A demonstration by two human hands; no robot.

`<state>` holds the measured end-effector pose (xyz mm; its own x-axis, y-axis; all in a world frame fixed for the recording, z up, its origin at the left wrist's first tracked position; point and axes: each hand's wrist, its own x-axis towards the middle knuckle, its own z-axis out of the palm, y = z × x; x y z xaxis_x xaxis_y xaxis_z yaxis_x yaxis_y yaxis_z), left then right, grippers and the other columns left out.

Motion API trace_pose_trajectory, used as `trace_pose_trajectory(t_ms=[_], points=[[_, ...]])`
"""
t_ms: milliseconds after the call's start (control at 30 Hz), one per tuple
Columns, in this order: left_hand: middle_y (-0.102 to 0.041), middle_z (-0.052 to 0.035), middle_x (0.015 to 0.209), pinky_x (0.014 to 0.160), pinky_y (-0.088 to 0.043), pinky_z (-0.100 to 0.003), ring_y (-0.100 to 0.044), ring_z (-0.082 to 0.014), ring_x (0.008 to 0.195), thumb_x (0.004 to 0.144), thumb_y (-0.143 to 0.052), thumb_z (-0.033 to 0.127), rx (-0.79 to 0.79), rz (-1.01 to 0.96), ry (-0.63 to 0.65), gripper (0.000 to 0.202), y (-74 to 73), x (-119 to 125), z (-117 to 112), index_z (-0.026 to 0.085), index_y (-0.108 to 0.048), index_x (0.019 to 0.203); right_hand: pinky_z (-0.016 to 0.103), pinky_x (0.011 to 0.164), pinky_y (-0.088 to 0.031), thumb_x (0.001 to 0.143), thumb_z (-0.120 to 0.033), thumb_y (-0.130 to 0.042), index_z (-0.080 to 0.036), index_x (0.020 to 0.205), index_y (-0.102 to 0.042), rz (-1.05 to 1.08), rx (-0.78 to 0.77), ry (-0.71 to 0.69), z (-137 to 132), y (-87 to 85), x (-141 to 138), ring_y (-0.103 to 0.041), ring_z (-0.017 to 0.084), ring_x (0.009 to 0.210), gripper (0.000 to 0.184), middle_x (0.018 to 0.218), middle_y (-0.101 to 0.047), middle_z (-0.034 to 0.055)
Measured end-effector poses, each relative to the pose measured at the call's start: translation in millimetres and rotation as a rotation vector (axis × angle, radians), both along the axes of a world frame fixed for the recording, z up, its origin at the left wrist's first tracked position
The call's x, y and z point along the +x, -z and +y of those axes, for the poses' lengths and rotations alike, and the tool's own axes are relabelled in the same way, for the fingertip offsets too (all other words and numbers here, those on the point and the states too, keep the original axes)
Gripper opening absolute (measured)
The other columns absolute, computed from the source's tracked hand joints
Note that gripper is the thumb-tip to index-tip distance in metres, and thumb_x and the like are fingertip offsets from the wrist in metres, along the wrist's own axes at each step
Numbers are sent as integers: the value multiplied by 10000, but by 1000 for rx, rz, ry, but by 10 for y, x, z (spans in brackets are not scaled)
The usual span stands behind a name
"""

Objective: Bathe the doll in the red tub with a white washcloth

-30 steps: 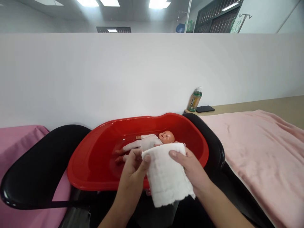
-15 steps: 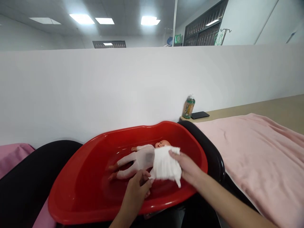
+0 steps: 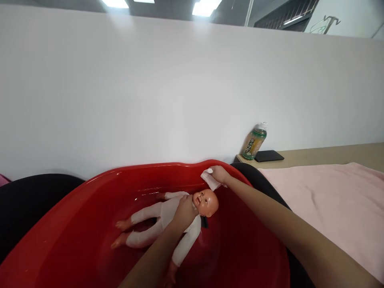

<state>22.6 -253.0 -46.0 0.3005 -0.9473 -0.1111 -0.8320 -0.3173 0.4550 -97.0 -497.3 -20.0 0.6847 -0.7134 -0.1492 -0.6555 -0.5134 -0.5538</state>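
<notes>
Head view showed the doll (image 3: pixel 168 220) lying in the red tub (image 3: pixel 90 240), left hand (image 3: pixel 185 210) cupped on its chest, right hand (image 3: pixel 220 175) pinching the bunched cloth (image 3: pixel 210 180) beyond the head, wiping apparently barely begun.

From my feed I see two bare forearms entering from the bottom edge, with no sleeves, cuffs or gloves on either. My left hand (image 3: pixel 185 210) shows only its back and knuckles, smooth and unmarked. My right hand (image 3: pixel 220 175) is small in the frame, its fingers (image 3: pixel 213 171) short with plain nails. I see no watch, ring, bracelet or strap on either wrist. The right forearm looks long and tapers toward the wrist.
</notes>
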Motion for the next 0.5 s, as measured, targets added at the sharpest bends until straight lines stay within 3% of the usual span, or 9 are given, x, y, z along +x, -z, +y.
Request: trace_pose_trajectory(t_ms=[100, 200, 367, 500], points=[[-527, -182, 1609, 1319, -297, -420, -364, -331, 1586, 838, -793, 330, 80, -58, 15, 737, 145, 13, -100, 66, -551, 1482, 235, 681, -418, 938, -181, -571, -132, 922, -747, 25, 61, -53, 36, 292, 125, -668, 164, 819, 184, 962, -771, 71], [-352, -226, 1719, 1349, -192, -521, -153, -377, 1658, 855, -806, 419, 160, -94, 48, 940, 218, 24, -104, 11, -408, 1603, 212, 714, -426, 956, -220, -608, -132, 965, -746, 50, 158, -130, 116, 492, 183, -653, 139, 833, 165, 978, -767, 54], [-331, -208, 1731, 1356, -157, -532, -152, -355, 1661, 920, -729, 514, 195, -81, 63, 942, 275, 4, -112, 18, -370, 1635, 230, 683, -425, 987, -379, -618, -124, 873, -703, 121, 281, -191, 211, 573, 191, -589, 135, 738, 292, 875, -725, 63], [-431, -186, 1687, 1354, -170, -527, -216, -339, 1649, 976, -636, 515, 156, -38, 58, 798, 370, -16, -135, 54, -441, 1598, 242, 660, -422, 1015, -538, -544, -144, 828, -656, 126, 319, -217, 281, 548, 192, -539, 137, 704, 450, 828, -682, 58]])
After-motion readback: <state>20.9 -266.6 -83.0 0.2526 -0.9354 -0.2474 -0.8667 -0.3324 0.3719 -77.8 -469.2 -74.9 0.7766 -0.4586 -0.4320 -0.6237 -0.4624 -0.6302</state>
